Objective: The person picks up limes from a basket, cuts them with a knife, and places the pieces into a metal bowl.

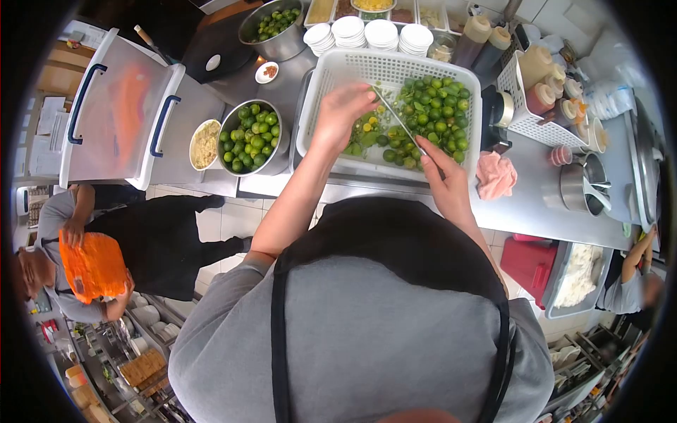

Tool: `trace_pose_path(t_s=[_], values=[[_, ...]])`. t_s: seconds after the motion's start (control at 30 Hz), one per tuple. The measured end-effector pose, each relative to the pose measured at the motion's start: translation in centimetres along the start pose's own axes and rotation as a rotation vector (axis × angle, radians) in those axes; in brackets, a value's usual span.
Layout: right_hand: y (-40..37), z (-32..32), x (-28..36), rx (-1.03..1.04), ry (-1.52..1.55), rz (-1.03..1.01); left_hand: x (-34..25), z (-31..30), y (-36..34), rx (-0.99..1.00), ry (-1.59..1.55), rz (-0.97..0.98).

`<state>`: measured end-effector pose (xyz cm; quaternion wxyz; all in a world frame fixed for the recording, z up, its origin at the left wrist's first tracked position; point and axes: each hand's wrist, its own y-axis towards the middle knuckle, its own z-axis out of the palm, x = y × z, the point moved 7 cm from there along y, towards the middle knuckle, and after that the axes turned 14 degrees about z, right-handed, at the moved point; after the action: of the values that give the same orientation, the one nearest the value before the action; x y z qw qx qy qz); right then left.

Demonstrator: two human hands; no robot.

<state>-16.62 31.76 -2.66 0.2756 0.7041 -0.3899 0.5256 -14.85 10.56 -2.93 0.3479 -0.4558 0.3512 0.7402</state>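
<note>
My right hand (pixel 446 178) grips the handle of a knife (pixel 399 121), whose thin blade slants up and left over a white perforated basket (pixel 474 116). Near the knife's tip is my left hand (pixel 340 111), its fingers drawn together and partly blurred; whatever they may pinch is hidden. Small green limes (pixel 438 99) fill the basket's right side. Beneath the blade and beside my left hand lie stems, leaves and a few yellowish pieces (pixel 368 125).
A steel pot of limes (pixel 251 137) and a bowl of pale crumbly food (pixel 205 144) stand left. Another lime pot (pixel 271 28) sits behind. Stacked white lids (pixel 381 35) line the back. A pink cloth (pixel 496 175) lies right. A co-worker holds an orange bundle (pixel 94 266).
</note>
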Motion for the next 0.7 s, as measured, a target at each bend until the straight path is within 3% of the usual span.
trace_pose_path(t_s=[0.27, 0.33, 0.43, 0.7], values=[[1.6, -0.4, 1.4, -0.077, -0.044, -0.042, -0.4, 2.7, -1.6, 0.156, 0.087, -0.046], [2.5, -0.7, 0.8, -0.078, -0.021, 0.073, -0.5, 3.0, -1.3, 0.201, 0.066, -0.017], [1.7, -0.6, 2.1, -0.072, 0.008, -0.058, -1.4, 0.6, 0.6, 0.057, 0.055, 0.060], [1.4, 0.0, 1.4, -0.022, 0.017, -0.021, -2.0, -0.2, 1.9, -0.017, 0.133, 0.175]])
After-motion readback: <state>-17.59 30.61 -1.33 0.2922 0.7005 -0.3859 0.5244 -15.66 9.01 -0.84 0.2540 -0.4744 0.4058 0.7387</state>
